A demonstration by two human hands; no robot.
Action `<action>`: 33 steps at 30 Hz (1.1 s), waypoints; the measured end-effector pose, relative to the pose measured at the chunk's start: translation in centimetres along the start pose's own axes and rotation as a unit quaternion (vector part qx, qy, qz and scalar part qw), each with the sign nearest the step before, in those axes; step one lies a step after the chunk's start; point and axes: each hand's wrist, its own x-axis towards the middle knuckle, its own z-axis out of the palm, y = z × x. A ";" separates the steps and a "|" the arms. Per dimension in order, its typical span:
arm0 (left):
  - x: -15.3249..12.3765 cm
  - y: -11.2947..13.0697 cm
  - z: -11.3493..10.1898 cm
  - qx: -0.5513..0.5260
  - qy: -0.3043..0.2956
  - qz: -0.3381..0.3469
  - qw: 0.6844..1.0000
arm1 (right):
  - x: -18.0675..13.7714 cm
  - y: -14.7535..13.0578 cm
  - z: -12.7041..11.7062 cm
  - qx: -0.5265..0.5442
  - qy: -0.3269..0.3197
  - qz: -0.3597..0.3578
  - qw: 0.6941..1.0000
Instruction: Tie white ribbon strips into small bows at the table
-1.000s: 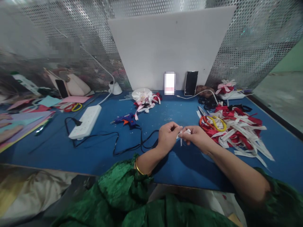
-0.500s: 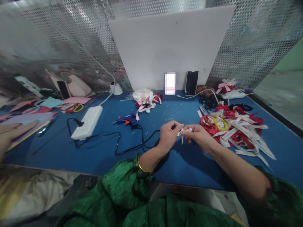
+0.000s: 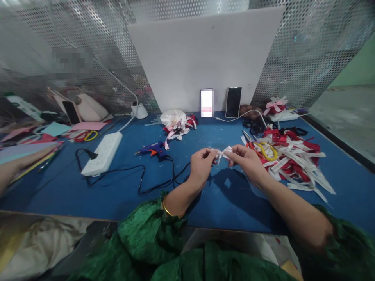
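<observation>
A small white ribbon bow (image 3: 222,152) is stretched between my two hands above the blue table. My left hand (image 3: 202,165) pinches its left loop between thumb and fingers. The right loop is gripped by my right hand (image 3: 244,160), thumb against fingertips. A short tail of ribbon hangs from the knot. Just beyond my right hand lie scissors with yellow and orange handles (image 3: 268,151), resting on a heap of red and white ribbon strips (image 3: 295,158). A blue glue gun (image 3: 152,149) lies to the left of my hands.
Black cable (image 3: 142,177) winds over the table beside a white power strip (image 3: 102,154). Finished-looking bows (image 3: 178,124) pile by a white plate at the back. Two phones (image 3: 233,102) lean on a white board. At far left rests another person's hand (image 3: 26,160) on coloured sheets.
My hands have moved slightly apart and up, drawing the ribbon out between them; the bow's loops and knot now show. The whole view has shifted a little.
</observation>
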 end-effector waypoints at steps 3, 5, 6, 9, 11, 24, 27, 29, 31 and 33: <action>-0.1 0.0 0.0 -0.008 -0.035 -0.012 0.999 | 0.0 0.0 -0.1 -0.003 0.005 0.001 1.000; -0.3 0.0 0.1 -0.010 -0.066 -0.025 0.997 | 0.0 0.1 -0.1 0.000 -0.001 0.001 1.000; -0.3 -0.1 0.1 -0.012 -0.074 -0.032 0.997 | 0.0 0.2 0.0 -0.001 -0.005 -0.001 1.000; -0.4 -0.1 0.2 -0.027 -0.079 -0.053 0.995 | 0.0 0.6 0.0 -0.035 -0.010 -0.015 0.999; -0.5 -0.1 0.2 -0.038 -0.079 -0.069 0.994 | 0.0 0.8 0.0 -0.084 -0.003 -0.030 0.996; -0.1 -1.0 0.5 -0.114 -0.032 -0.095 0.988 | -1.2 0.9 0.5 -0.378 0.010 -0.213 0.901; 0.0 -1.0 0.7 -0.150 -0.017 -0.154 0.976 | -1.4 1.0 0.7 -0.428 -0.005 -0.264 0.865; -0.1 -0.9 0.7 -0.166 -0.016 -0.179 0.970 | -1.5 1.1 0.8 -0.448 -0.005 -0.281 0.849; -0.1 -0.7 0.7 -0.170 -0.021 -0.187 0.967 | -1.4 1.1 0.8 -0.443 0.002 -0.277 0.853; -0.1 -0.6 0.6 -0.171 -0.022 -0.189 0.967 | -1.3 1.2 0.8 -0.430 0.005 -0.266 0.863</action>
